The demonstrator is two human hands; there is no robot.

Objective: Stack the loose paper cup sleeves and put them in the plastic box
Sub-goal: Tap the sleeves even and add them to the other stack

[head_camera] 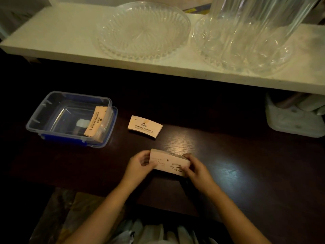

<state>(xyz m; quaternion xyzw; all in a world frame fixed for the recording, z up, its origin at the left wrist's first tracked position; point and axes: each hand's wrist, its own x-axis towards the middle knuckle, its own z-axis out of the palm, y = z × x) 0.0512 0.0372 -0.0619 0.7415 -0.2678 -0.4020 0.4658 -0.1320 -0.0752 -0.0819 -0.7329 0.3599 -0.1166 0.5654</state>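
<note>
Nearest the camera: two bare forearms reaching forward over the near edge of the desk, with pale crumpled bags at the bottom, too dim to identify.

Grip: left hand and right hand both closed on the ends of one stack of sleeves, thumbs on top, fingers underneath. The stack is held between the two hands, at or just above the desk; contact with the surface cannot be told. Its long axis runs left-right, slightly down to the right.

Stack material: tan flat-folded card, printed with a small coffee-cup drawing; layered edges show along the top right.

Beyond the grip, slightly left: a second small pile of sleeves, lying flat and untouched, curved like an arc, printed side up. Left hand is the nearer one to it.

Farther left and away from the grip: the plastic box, clear, rectangular, open, sitting on a blue-edged lid. One batch of sleeves already leans against its right inner wall.

Judgement: the held stack is being squared; the coming move is forward and left to the box, a left-hand reach.

Behind everything: a white shelf with a ribbed clear dish and more clear ribbed ware at right.
</note>
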